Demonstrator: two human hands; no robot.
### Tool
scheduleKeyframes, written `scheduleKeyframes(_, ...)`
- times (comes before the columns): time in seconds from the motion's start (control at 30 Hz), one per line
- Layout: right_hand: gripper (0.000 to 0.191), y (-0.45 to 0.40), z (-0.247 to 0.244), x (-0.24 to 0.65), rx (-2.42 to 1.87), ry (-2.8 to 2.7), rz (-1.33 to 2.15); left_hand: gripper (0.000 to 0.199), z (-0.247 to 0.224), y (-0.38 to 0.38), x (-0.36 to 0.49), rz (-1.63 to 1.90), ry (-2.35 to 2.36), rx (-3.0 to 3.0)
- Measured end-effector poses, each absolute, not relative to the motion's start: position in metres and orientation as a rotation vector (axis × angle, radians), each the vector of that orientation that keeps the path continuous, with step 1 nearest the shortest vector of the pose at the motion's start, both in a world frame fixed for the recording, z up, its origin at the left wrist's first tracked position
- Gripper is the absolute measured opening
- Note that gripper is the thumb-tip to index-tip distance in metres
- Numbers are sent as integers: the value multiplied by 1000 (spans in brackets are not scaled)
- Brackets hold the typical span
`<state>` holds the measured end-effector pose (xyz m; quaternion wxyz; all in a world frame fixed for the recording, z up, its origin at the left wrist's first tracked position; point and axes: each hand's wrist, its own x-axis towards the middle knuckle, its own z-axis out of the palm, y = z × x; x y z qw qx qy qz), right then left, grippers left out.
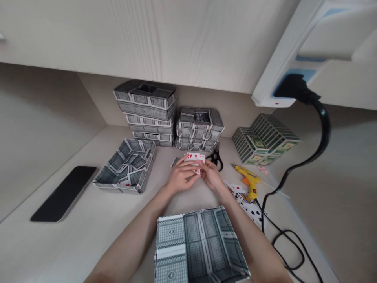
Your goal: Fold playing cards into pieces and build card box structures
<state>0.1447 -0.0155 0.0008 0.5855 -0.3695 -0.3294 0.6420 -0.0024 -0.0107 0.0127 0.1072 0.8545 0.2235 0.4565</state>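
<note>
Phone lies farthest left, I see, then an open patterned box with loose cards. Left hand and right hand have fingers closed on playing cards with red hearts, just beside black scissors. Farther right, a yellow glue gun rests over scattered cards.

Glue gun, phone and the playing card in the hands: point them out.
Glue gun [251, 179]: head view, on its yellow body.
Phone [64, 192]: head view, on its dark upper face.
Playing card [193, 157]: head view, on its printed face.
</note>
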Motion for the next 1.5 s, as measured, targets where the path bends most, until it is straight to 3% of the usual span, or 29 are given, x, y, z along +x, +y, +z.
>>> scheduleKeyframes(0.2, 34, -16, 1, 141, -938, -818, 1427, 18, 14, -5, -7, 1614, 1204, 2138)
scheduleKeyframes(0.3, 38, -16, 1, 139, -964, -864, 1388, 21, 12, 0, -10, 1554, 1407, 2045)
scheduleKeyframes(0.47, 39, -15, -7, 138, -1023, -925, 1310, 23, 4, 4, -8, 1345, 1283, 2051)
scheduleKeyframes(0.8, 33, -14, -9, 141, -1233, -1121, 1005, 34, 8, 14, -12, 1119, 1121, 1501)
scheduleKeyframes(1.5, 37, -11, -12, 144, -1156, -1055, 1242, 36, 5, 15, -13, 1130, 1109, 1500)
